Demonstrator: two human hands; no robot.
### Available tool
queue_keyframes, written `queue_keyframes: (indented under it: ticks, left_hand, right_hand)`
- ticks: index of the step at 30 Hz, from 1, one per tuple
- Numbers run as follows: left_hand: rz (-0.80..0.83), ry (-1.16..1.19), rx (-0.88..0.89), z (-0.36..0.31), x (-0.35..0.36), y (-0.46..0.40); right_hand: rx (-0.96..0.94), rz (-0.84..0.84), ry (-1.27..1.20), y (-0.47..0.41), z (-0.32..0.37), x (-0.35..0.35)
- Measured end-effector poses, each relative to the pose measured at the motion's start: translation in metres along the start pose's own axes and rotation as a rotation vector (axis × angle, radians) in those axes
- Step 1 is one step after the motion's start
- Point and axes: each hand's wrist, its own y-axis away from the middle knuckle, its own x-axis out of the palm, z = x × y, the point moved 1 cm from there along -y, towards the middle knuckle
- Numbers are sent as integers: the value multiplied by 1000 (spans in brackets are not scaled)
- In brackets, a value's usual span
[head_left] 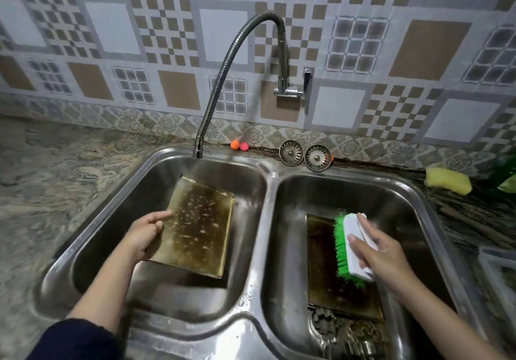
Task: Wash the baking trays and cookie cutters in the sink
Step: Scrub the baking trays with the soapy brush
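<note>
Partly unreadable: metal cookie cutters (pixel 360 337) a blurred heap in the right basin's near corner, shapes indistinct; green bottle (pixel 506 176) and clear container (pixel 499 276) cut by right edge; second tray (pixel 329 284) partly hidden behind brush (pixel 353 248).

Tilted greasy tray (pixel 195 225) in left basin; another tray (pixel 324 270) lies flat right.

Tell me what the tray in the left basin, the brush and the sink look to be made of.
Tray: seemingly metal, gold-toned, stained dark brown, spotted with pale droplets; thin flat sheet with sharp edges.
Brush: plastic by the look, glossy white moulded back, stiff bright green bristles.
Sink: stainless steel, brushed silver with soft reflections on its rounded rims.
</note>
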Motion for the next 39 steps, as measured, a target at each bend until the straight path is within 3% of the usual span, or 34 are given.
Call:
queue_keyframes:
  ticks: [5,11,14,16,19,21,25,30,35,39]
  left_hand:
    - [-16,-103,-106,41,16,-27]
    - [-15,-190,-84,42,38,-41]
    - [-41,-230,86,12,72,-31]
    - [-81,-206,334,-21,108,-1]
    - [115,-141,573,-57,179,64]
    - [324,-195,503,-58,227,87]
    - [608,-389,92,-24,287,95]
    - [557,-439,-38,14,315,96]
    - [382,-368,7,13,323,105]
    - [421,-344,109,-3,324,118]
  right_hand:
    - [7,-40,103,12,-15,-5]
    - [68,-95,103,21,-30,-12]
    - [84,-147,86,22,-33,-15]
    - [93,-174,59,22,-33,-17]
    - [87,-188,30,22,-32,-25]
    - [70,-199,18,23,-29,-29]
    - [87,-192,-17,31,-30,-43]
    - [136,-147,-9,46,-39,-70]
    - [146,-111,21,56,-50,-88]
    - [73,-95,32,58,-36,-107]
